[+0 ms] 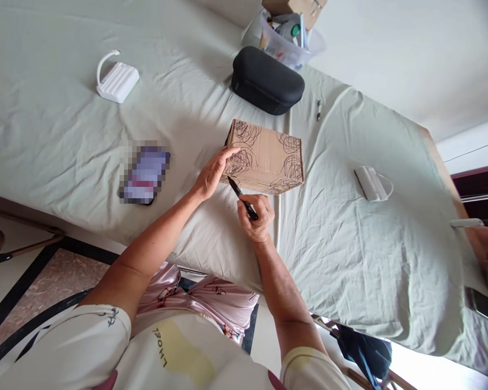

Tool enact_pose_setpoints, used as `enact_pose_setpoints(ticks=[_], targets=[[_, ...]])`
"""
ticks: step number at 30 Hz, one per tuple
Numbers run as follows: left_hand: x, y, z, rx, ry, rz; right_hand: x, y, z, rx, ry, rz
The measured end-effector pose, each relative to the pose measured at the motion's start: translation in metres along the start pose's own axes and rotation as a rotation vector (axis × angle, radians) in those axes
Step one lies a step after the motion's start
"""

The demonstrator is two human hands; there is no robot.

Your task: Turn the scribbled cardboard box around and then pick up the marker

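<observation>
A brown cardboard box (270,154) with dark scribbled loops near its corners lies on the cloth-covered table. My left hand (212,173) holds the box at its left end, one digit over the top edge and the other fingers partly hidden along the side. In my right hand (257,216) is a black marker pen (236,188), gripped between thumb and fingers. Its tip points up and left, at the lower left edge of the box's near side. Whether the tip touches the cardboard I cannot tell.
Behind the box sits a black hard case (267,81), with a clear plastic tub (309,49) of items beyond. A phone (146,173) lies to the left. Two white strapped devices (120,82) (370,183) flank the box. Another person's arm (486,238) is at the right edge.
</observation>
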State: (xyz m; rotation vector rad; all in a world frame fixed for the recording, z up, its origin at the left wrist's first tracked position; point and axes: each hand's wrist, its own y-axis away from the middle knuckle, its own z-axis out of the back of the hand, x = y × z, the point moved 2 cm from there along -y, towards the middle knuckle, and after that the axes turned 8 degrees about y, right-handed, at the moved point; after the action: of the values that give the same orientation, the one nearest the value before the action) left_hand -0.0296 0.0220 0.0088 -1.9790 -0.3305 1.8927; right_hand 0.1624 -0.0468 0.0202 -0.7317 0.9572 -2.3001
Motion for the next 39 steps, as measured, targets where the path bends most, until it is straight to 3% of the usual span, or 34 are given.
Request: enact_pose_setpoints(ticks=[7,9,13,16,22,25,27,32,36,39], targets=[[0.000,-0.001,-0.001,-0.018,-0.019,-0.007,-0.009,-0.001,0.017,-0.260,0.013,-0.037],[-0.001,-0.001,-0.001,-0.008,0.005,-0.020,-0.006,-0.004,0.015,-0.208,0.008,-0.021],[0.002,-0.001,0.000,-0.001,0.072,-0.008,0.001,-0.005,0.005,0.045,-0.034,0.081],[0.007,0.000,0.001,-0.025,0.107,0.031,-0.006,0.000,0.006,0.063,-0.059,-0.006],[0.011,0.003,-0.001,-0.075,0.028,0.032,-0.036,0.010,0.026,-0.339,-0.004,-0.377],[0.014,0.005,0.002,-0.206,-0.041,0.019,-0.049,0.006,0.035,-0.536,0.106,-0.441],[0.015,0.005,0.006,-0.323,-0.119,0.000,-0.059,0.003,0.039,-0.575,0.157,-0.486],[0.008,0.003,0.018,-0.517,-0.261,-0.082,-0.096,0.006,0.047,-0.414,0.223,-0.672],[-0.010,0.011,0.030,-0.549,-0.407,-0.128,-0.116,0.012,0.043,-0.116,0.243,-0.805],[-0.026,0.033,0.051,-0.542,-0.571,-0.089,-0.117,0.013,0.036,0.049,0.320,-0.868]])
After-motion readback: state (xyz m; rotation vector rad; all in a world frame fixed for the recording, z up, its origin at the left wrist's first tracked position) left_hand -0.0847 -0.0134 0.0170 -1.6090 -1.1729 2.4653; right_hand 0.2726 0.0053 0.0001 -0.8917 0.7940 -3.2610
